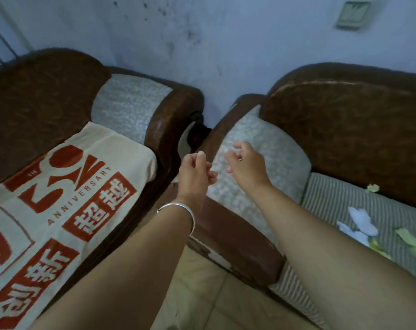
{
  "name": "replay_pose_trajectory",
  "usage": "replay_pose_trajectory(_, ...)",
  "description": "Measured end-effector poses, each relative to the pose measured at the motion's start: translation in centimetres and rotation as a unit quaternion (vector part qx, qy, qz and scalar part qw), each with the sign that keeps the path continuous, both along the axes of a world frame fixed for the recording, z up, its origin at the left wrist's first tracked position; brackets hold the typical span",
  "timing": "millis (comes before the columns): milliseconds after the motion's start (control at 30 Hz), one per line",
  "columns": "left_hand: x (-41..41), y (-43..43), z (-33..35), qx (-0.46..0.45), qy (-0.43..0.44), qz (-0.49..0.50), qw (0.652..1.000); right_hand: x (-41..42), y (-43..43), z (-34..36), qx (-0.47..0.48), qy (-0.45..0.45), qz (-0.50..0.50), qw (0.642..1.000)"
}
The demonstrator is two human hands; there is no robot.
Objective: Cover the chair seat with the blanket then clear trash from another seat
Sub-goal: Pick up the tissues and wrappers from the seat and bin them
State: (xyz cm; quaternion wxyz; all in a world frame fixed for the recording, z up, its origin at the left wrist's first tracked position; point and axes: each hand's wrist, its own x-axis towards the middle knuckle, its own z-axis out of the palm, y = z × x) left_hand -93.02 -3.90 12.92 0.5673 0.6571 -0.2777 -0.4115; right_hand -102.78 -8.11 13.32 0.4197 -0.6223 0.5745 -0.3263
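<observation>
A cream blanket with red lettering lies spread over the seat of the left brown armchair. On the striped seat of the right armchair lie white tissue scraps and pale green scraps; one more scrap sits near the backrest. My left hand, with a silver bangle on the wrist, hovers in the gap between the chairs, fingers loosely curled and holding nothing. My right hand hovers over the right chair's grey-padded armrest, fingers apart and empty.
A stained bluish wall stands right behind both chairs, with a light switch at the upper right. The brown armrests of the two chairs nearly touch. Tiled floor shows between the chairs at the front.
</observation>
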Motion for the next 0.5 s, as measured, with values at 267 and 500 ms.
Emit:
replay_pose_trajectory(267,-11.4,-3.7,-1.9,-0.017,-0.038,-0.153,0.987,-11.7,-0.9,-2.1,0.018,-0.001,-0.139,0.99)
replay_pose_trajectory(500,-21.4,-5.9,-6.4,-0.012,-0.088,-0.313,0.945,-22.5,-0.9,-6.9,0.07,0.074,-0.265,0.959)
